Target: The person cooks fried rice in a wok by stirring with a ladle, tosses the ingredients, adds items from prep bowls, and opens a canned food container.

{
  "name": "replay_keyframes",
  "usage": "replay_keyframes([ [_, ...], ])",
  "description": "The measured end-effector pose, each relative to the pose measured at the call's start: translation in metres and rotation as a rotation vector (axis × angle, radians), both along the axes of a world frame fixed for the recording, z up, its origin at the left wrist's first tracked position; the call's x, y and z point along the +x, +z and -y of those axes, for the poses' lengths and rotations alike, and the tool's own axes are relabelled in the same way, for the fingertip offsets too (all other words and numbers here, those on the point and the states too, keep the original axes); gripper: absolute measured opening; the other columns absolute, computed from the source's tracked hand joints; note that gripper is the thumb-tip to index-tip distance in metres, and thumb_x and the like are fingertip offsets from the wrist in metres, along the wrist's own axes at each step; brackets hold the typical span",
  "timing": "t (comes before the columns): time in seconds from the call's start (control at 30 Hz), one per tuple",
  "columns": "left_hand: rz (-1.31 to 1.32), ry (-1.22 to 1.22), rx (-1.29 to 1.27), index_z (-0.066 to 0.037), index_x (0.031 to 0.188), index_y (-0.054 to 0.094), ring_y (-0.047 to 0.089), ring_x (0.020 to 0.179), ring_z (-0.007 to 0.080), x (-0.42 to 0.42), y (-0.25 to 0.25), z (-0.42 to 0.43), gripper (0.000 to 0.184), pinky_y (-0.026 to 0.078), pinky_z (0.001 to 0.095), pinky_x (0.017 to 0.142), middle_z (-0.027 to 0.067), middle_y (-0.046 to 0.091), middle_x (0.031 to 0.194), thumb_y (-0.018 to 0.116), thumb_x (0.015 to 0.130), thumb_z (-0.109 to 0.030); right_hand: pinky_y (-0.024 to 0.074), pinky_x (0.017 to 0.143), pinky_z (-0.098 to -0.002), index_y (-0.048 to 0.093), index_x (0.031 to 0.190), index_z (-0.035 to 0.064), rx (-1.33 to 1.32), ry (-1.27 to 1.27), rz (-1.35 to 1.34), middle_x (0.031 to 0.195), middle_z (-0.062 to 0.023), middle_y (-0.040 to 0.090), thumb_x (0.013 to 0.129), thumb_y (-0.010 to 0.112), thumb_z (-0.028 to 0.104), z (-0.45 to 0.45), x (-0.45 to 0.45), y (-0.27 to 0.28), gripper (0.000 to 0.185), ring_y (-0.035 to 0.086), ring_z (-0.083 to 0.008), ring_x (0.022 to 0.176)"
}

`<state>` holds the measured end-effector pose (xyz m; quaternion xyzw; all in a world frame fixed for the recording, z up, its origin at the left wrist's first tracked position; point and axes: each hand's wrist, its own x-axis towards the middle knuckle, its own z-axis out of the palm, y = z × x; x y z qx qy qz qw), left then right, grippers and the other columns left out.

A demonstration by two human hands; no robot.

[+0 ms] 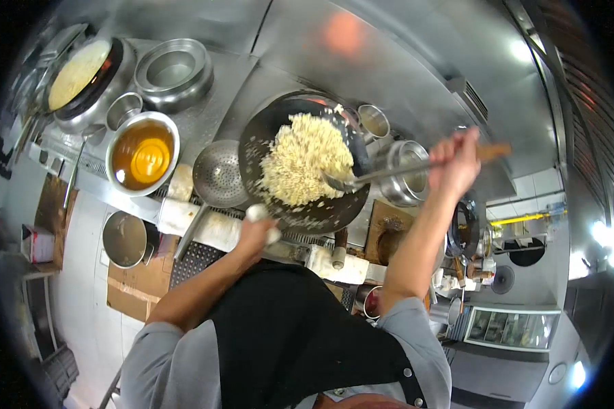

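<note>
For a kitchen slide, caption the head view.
Right hand grips a ladle in the wok of rice; left hand holds white cloth.

left grip (254,236) seemingly curled | right grip (457,163) clenched, farther forward | right arm (418,245) outstretched

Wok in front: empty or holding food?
Holding food: a pale yellow, grainy heap covers much of the wok, with dark metal showing around it.

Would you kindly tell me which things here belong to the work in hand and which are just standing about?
In use:
- wok
- rice-like food inside it
- ladle, in right hand
- white cloth, in left hand

Seemingly idle:
- perforated strainer
- bowl of amber liquid
- metal pot
</note>
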<state>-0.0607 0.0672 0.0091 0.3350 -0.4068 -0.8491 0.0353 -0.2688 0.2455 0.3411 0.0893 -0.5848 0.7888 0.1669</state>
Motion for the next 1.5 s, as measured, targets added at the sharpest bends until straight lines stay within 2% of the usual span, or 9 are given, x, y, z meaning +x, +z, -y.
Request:
replay_keyframes([
  [0.1,0.029,-0.083,0.140,-0.004,0.111,0.056,0.063,0.074,0.0229,-0.069,0.036,-0.001,0.031,0.051,0.0366,0.054,0.0103,0.062,0.095,0.070,0.083,-0.006,0.0370,0.043,-0.0295,0.053,0.075,0.0098,0.080,-0.177,-0.003,0.055,0.0002,0.044,0.103,0.059,0.033,0.011,0.018,-0.084,0.036,0.043,-0.0125,0.046],
  [0.17,-0.065,-0.147,0.061,-0.003,0.110,0.056,0.063,0.073,0.0230,-0.092,-0.048,0.002,0.030,0.051,0.0363,0.054,0.0103,0.062,0.094,0.069,0.084,-0.007,0.0428,0.043,-0.0324,0.055,0.077,0.0092,0.132,-0.009,-0.110,0.057,-0.0027,0.052,0.100,0.064,0.027,0.032,-0.004,-0.159,0.031,0.048,-0.0143,0.045],
  [0.4,-0.055,-0.013,-0.031,0.001,0.100,0.060,0.063,0.073,0.0222,-0.021,-0.009,0.006,0.019,0.051,0.0344,0.060,0.0105,0.063,0.085,0.061,0.081,0.000,0.0394,0.045,-0.0278,0.051,0.079,0.0088,-0.013,0.176,-0.246,0.059,-0.0007,0.049,0.104,0.056,0.026,-0.072,0.010,-0.069,0.031,0.046,-0.0112,0.046],
  [0.57,-0.069,-0.013,-0.106,-0.002,0.100,0.062,0.059,0.069,0.0196,-0.090,-0.008,0.006,0.022,0.046,0.0350,0.058,0.0068,0.061,0.082,0.066,0.080,-0.010,0.0441,0.052,-0.0295,0.056,0.086,0.0040,0.317,0.166,-0.254,0.069,-0.0050,0.057,0.101,0.059,0.015,-0.012,0.002,-0.217,0.020,0.053,-0.0140,0.058],
  [0.7,0.013,-0.003,-0.138,0.001,0.102,0.062,0.062,0.074,0.0201,-0.119,-0.017,0.003,0.024,0.048,0.0373,0.061,0.0093,0.064,0.087,0.063,0.079,-0.007,0.0428,0.053,-0.0272,0.056,0.089,0.0028,0.074,0.291,-0.301,0.069,-0.0053,0.057,0.103,0.061,0.023,-0.011,-0.003,-0.127,0.025,0.050,-0.0126,0.057],
  [0.83,0.053,0.007,-0.201,0.002,0.103,0.062,0.062,0.071,0.0201,-0.122,-0.020,0.002,0.025,0.048,0.0369,0.059,0.0099,0.065,0.087,0.064,0.079,-0.006,0.0394,0.054,-0.0309,0.056,0.085,0.0017,0.004,0.245,-0.193,0.067,-0.0043,0.055,0.101,0.056,0.015,0.032,-0.035,-0.215,0.022,0.048,-0.0124,0.058],
  [0.93,0.109,0.036,-0.239,0.002,0.104,0.062,0.061,0.069,0.0202,-0.124,-0.032,0.003,0.027,0.048,0.0360,0.058,0.0100,0.065,0.087,0.064,0.079,-0.006,0.0382,0.054,-0.0301,0.053,0.074,0.0039,0.355,0.279,-0.174,0.066,-0.0045,0.055,0.101,0.056,0.015,0.045,-0.026,-0.156,0.029,0.050,-0.0116,0.059],
  [1.03,-0.034,-0.022,-0.192,0.004,0.106,0.061,0.063,0.072,0.0210,-0.129,-0.045,0.006,0.031,0.050,0.0363,0.061,0.0101,0.066,0.088,0.065,0.078,-0.007,0.0388,0.055,-0.0292,0.053,0.071,0.0044,-0.085,0.451,-0.377,0.065,-0.0042,0.055,0.102,0.056,0.016,0.030,-0.029,-0.147,0.033,0.051,-0.0115,0.059],
  [1.5,0.056,0.003,-0.198,-0.003,0.098,0.061,0.059,0.065,0.0168,-0.127,-0.028,0.006,0.021,0.047,0.0344,0.055,0.0045,0.061,0.082,0.066,0.078,-0.006,0.0359,0.049,-0.0283,0.047,0.070,0.0043,0.123,0.570,-0.372,0.062,-0.0043,0.048,0.102,0.055,0.011,0.035,0.008,-0.145,0.033,0.046,-0.0146,0.056],
])
